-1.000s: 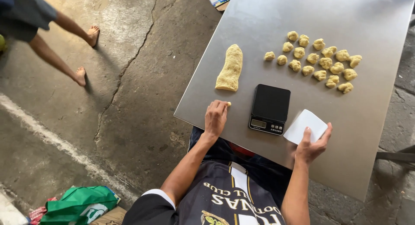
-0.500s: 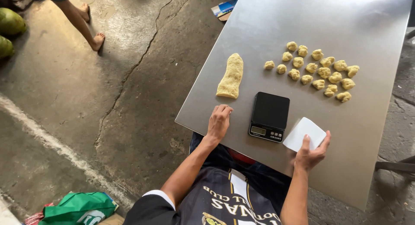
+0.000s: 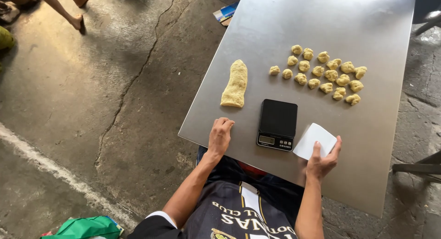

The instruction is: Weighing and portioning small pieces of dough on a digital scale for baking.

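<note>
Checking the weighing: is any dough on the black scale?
No: the black scale has a bare top, and the dough log lies beside it.

Right hand [image 3: 323,161] gripping white scraper [image 3: 315,140]
</note>
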